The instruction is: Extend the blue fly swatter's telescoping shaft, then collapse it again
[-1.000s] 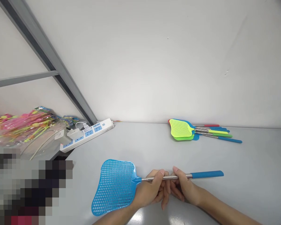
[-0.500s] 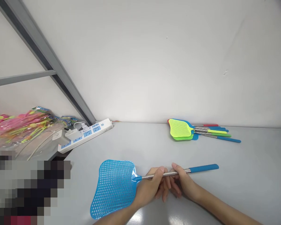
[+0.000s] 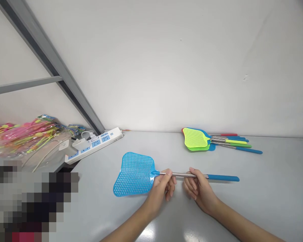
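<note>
A blue fly swatter point(image 3: 136, 174) with a perforated head, a metal shaft and a blue grip lies across both my hands, its head to the left. My left hand point(image 3: 164, 186) pinches the shaft close to the head, thumb on top. Further right along the shaft, my right hand point(image 3: 198, 185) grips it just short of the blue handle, with fingers curled underneath. Beyond my hands, near the wall, rests a pile of fly swatters point(image 3: 195, 138) in yellow, green, blue and red, their handles pointing right.
A white power strip point(image 3: 96, 144) with plugged-in adapters and cables sits at the left edge of the grey table point(image 3: 275, 188). Plastic-wrapped colourful items point(image 3: 25, 134) lie further left. A grey metal frame post point(image 3: 65, 80) slants up beside the wall. A pixelated area covers the lower left.
The swatter has moved away from me and slightly right, its head tilting up and its handle levelling out. My hands have shifted apart along the shaft.
</note>
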Demonstrator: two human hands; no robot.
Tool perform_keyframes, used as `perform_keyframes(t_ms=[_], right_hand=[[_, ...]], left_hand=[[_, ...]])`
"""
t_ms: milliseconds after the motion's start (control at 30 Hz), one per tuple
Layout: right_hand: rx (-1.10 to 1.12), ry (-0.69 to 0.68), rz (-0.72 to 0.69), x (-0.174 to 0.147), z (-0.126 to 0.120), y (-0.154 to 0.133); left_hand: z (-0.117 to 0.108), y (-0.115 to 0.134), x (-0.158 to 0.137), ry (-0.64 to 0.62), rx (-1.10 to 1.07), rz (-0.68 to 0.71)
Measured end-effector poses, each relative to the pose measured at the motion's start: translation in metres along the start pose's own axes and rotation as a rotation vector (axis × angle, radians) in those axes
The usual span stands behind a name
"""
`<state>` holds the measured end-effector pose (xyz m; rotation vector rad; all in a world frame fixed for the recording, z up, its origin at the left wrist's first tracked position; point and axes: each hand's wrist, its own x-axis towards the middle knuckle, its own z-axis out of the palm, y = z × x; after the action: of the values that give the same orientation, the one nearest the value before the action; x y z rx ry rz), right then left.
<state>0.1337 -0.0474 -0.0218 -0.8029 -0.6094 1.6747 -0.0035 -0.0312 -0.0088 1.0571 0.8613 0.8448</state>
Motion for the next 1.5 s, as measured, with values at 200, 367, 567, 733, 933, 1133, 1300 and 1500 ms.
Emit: perform_keyframes(t_ms=[200,367,567,733,933,1133,1300,1500], right_hand=[[0.019,-0.013,-0.025,-0.0018,-0.0009,0.0016],[0.025,-0.026,-0.039,-0.0016,-0.0017,0.0017],[0.044,-0.036,-0.035,-0.0006,-0.0023,0.0017],[0.008,-0.056,-0.037,-0.0012,-0.0004,0.0015],[-0.076,-0.021,-0.057,-0.0012,-0.0010,0.0032],[-0.062,0.139,-0.249,-0.0015,-0.0050,0.0046],[-0.005,0.132,-0.257,-0.0027,-0.0038,0.0005],[-0.102,-0.003,-0.118,-0.0027,-0.0056,0.0028]], left_hand=[[-0.0019,0.0014,0.0012,0.191,-0.115,0.080],[-0.0026,0.0018,0.0014,0.348,0.006,0.123],[-0.0021,0.0008,0.0003,0.263,0.079,0.147],[0.0005,0.0060,0.0003,0.216,0.063,0.120],[-0.0004,0.0026,-0.0032,0.316,-0.004,0.117],[-0.0007,-0.0016,-0.0028,0.409,-0.252,0.081],[-0.0018,0.0016,0.0017,0.527,-0.309,0.127],[-0.0029,-0.0010,0.0007,0.460,-0.211,0.150]])
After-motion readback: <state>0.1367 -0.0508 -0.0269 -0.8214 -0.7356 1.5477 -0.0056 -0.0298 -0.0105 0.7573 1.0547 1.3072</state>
